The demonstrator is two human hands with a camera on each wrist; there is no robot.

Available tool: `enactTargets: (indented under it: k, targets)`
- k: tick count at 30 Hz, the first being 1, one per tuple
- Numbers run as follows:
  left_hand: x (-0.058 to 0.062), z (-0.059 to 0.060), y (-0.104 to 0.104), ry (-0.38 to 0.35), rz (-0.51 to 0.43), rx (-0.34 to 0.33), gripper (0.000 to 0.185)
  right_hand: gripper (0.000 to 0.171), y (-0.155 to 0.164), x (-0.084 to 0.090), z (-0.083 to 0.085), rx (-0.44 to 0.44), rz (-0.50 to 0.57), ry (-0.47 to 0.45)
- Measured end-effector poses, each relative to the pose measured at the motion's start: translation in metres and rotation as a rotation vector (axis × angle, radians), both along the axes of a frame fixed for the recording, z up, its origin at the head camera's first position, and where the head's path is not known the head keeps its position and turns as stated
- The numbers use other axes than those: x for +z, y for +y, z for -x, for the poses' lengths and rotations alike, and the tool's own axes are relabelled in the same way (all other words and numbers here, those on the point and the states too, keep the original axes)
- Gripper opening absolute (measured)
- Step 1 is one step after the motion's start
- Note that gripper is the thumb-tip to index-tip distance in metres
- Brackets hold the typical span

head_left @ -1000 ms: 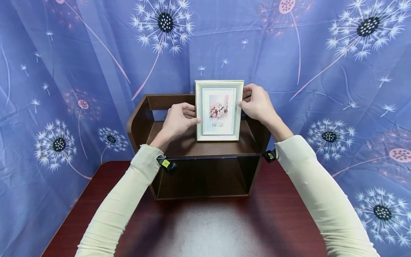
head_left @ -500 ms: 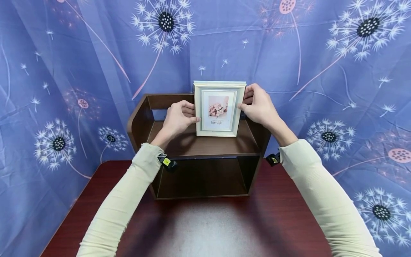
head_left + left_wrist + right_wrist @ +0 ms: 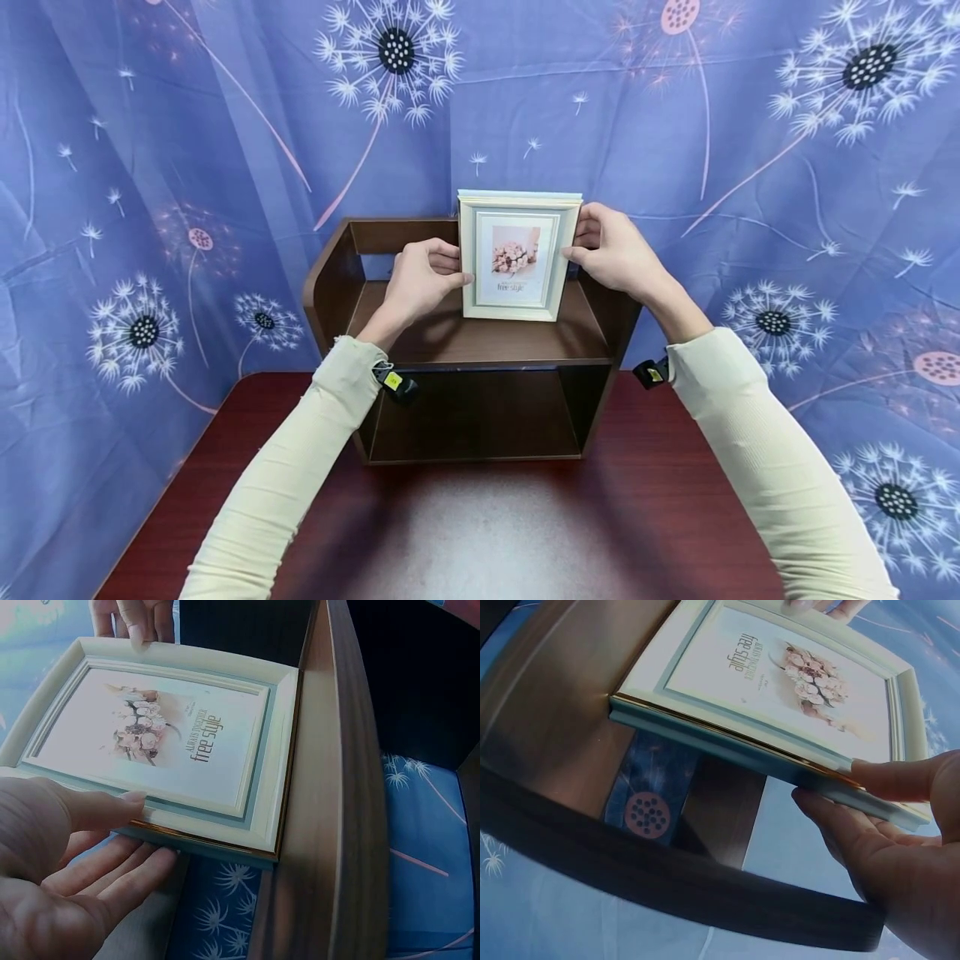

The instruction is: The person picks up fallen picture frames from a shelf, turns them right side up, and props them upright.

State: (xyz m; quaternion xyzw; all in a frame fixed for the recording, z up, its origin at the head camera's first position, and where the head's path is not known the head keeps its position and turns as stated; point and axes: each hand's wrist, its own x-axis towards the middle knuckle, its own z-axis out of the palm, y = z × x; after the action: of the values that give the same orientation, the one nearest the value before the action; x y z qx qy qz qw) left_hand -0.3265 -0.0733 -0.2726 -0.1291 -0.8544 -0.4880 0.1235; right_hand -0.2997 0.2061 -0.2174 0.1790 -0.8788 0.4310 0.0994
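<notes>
A cream picture frame [image 3: 514, 256] with a pale blue inner border and a pink-flower print stands upright on the upper shelf [image 3: 498, 340] of a dark brown rack. My left hand [image 3: 420, 279] grips its left edge, thumb on the front and fingers behind. Opposite, my right hand [image 3: 617, 252] holds the right edge higher up, near the top corner. In the left wrist view the bottom edge of the picture frame [image 3: 289, 761] meets the shelf board. The right wrist view shows the thumb on the front and fingers under the back of the picture frame [image 3: 795, 682].
The rack's left side panel [image 3: 330, 283] rises beside my left hand, and its right panel [image 3: 613, 333] is below my right wrist. A lower compartment [image 3: 476, 417] opens underneath. The rack stands on a dark red table [image 3: 675, 500], with a blue dandelion-print curtain [image 3: 517, 108] behind.
The picture frame's bottom edge has moved back on the shelf and its top now tilts toward me, showing its top edge. Both hands keep their hold; the right wrist has swung slightly outward.
</notes>
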Motion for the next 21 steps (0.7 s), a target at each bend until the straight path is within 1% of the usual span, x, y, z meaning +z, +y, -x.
enactTargets:
  k: [8,15,21]
  targets:
    - [0.001,0.002,0.001,-0.019,-0.003,0.011,0.033,0.041,0.002,0.000,-0.003,0.005,-0.021,-0.012]
    - [0.001,0.006,0.000,-0.035,-0.023,-0.021,0.033,0.040,0.003,0.000,-0.006,0.009,-0.032,-0.005]
    - [0.001,0.012,0.001,-0.054,-0.048,-0.032,0.036,0.039,0.003,0.000,-0.012,0.039,-0.027,0.011]
